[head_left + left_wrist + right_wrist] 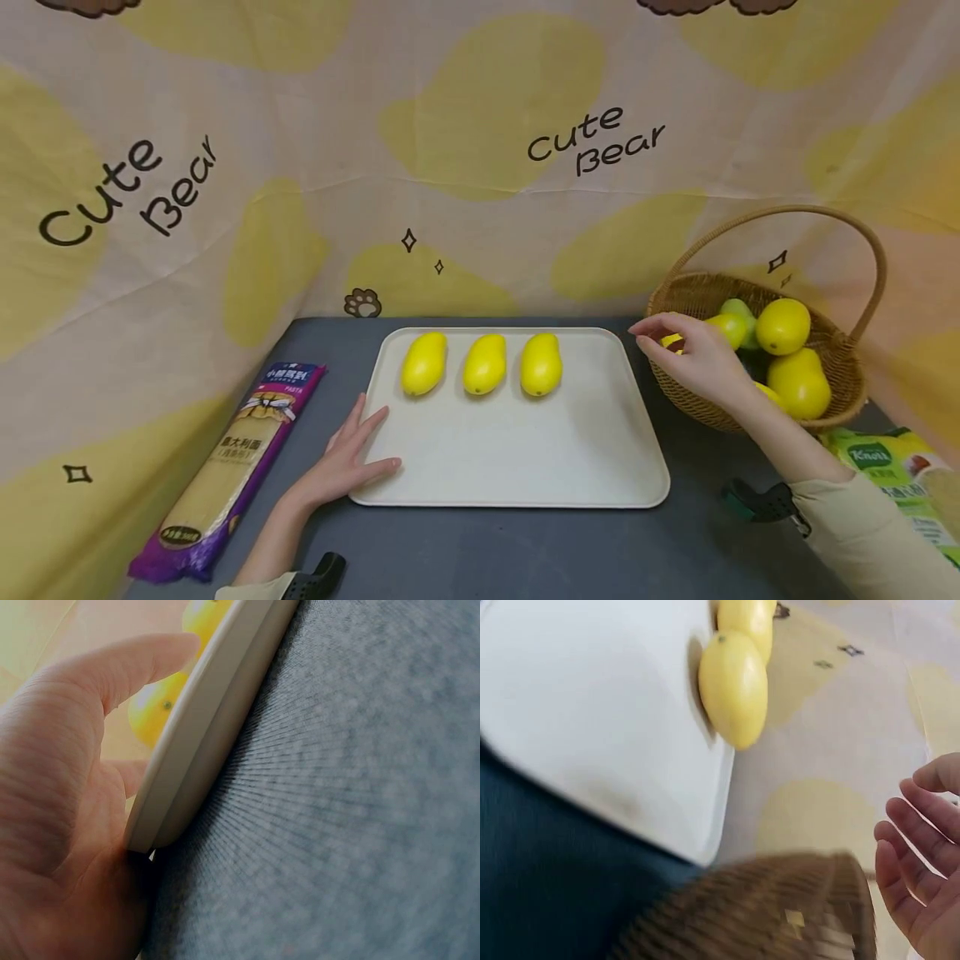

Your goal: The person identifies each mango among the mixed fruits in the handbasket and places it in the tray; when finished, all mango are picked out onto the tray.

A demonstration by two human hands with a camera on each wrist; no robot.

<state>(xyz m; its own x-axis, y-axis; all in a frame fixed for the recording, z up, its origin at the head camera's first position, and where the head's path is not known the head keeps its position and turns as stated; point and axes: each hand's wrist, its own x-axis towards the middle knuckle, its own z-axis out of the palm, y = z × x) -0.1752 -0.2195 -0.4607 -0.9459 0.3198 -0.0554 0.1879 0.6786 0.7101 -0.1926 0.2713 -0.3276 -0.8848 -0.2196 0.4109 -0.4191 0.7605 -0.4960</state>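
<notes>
A white tray [517,450] carries three yellow mango-shaped fruits [483,364] in a row along its far side. My left hand [341,467] rests over the tray's left rim, fingers spread and thumb stretched across the edge; in the left wrist view the thumb [142,664] lies along the rim. Over the left part of a wicker basket [686,400] is my right hand [693,354], its fingers loosely bent. Nothing shows between those fingers in the right wrist view. Inside the basket are several yellow fruits [801,383] and a green one [742,317], partly hidden by the hand.
A purple pasta packet [232,467] lies left of the tray. At the right, a green Knorr bag [885,475] is partly covered by the right sleeve. The basket's tall handle [873,250] arches up before a patterned cloth [480,167] behind the dark table [480,550].
</notes>
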